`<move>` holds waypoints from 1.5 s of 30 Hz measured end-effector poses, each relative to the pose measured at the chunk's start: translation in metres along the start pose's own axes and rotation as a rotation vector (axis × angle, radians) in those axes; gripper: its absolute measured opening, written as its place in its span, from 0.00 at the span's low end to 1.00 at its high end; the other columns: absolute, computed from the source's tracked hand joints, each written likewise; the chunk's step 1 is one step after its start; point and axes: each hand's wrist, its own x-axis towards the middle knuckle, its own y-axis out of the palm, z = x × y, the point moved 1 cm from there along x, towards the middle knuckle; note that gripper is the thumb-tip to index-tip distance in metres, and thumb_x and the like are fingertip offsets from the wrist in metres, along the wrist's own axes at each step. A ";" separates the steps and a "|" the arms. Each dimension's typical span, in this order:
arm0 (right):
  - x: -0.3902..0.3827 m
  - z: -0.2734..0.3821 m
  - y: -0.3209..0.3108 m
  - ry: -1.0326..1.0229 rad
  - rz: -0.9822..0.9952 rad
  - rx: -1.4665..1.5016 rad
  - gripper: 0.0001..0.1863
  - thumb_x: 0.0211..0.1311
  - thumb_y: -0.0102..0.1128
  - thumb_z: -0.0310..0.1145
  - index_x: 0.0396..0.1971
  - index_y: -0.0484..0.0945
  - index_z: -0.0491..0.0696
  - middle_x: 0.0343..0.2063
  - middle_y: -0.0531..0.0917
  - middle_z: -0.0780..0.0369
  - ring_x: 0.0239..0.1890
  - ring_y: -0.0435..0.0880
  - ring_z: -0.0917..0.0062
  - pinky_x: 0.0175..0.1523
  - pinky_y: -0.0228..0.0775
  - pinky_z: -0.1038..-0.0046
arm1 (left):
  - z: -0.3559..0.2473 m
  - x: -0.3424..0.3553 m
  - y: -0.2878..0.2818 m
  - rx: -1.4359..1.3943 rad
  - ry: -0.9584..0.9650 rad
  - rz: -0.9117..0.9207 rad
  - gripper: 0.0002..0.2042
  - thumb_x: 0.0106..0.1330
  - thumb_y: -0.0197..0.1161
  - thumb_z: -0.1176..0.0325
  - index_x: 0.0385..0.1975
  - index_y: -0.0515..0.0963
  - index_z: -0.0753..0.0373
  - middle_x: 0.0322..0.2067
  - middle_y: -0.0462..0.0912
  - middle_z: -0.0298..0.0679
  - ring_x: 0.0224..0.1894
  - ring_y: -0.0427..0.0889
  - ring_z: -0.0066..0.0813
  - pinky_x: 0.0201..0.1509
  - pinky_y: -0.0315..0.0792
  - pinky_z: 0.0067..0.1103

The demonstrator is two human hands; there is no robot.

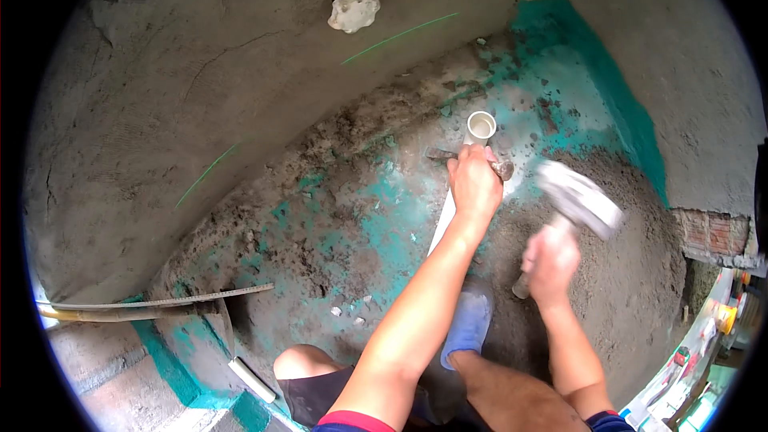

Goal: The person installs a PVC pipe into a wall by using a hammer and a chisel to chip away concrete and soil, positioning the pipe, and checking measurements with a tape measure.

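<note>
My left hand (475, 188) is closed around a short metal chisel (438, 154), which lies almost level across a white plastic pipe (482, 126). The chisel's struck end sticks out on the right of the fist. The pipe's open round end faces up, just beyond the hand, and its length runs back beneath my forearm. To the right, my right hand (552, 260) grips the handle of a hammer (578, 198). Its pale head is raised near the chisel and smeared by motion.
Loose mortar rubble (320, 248) covers the green-coated floor (392, 220). A heap of sandy mortar (624, 232) lies at the right. Grey plastered walls (200, 72) rise around. A long thin strip (192, 300) lies at the left. My blue shoe (470, 320) stands near the pipe.
</note>
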 end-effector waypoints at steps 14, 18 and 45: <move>-0.001 0.010 -0.014 0.155 0.094 0.127 0.17 0.72 0.51 0.46 0.32 0.68 0.47 0.15 0.70 0.68 0.12 0.67 0.85 0.16 0.60 0.82 | 0.004 -0.004 -0.004 0.032 -0.077 0.005 0.06 0.67 0.54 0.70 0.31 0.76 0.64 0.37 0.79 0.51 0.38 0.74 0.58 0.48 0.67 0.42; 0.000 -0.016 0.004 0.011 -0.003 0.017 0.15 0.72 0.52 0.41 0.29 0.70 0.45 0.15 0.71 0.69 0.14 0.68 0.85 0.19 0.60 0.80 | -0.002 -0.002 0.002 0.046 -0.075 0.003 0.07 0.67 0.53 0.69 0.31 0.76 0.65 0.38 0.78 0.52 0.38 0.74 0.58 0.48 0.67 0.43; 0.006 0.004 -0.001 0.331 0.178 0.163 0.14 0.71 0.54 0.41 0.30 0.70 0.45 0.15 0.71 0.67 0.13 0.67 0.86 0.18 0.60 0.81 | 0.009 -0.005 0.001 0.162 -0.081 0.073 0.10 0.69 0.54 0.67 0.32 0.76 0.67 0.38 0.79 0.51 0.39 0.74 0.57 0.48 0.67 0.42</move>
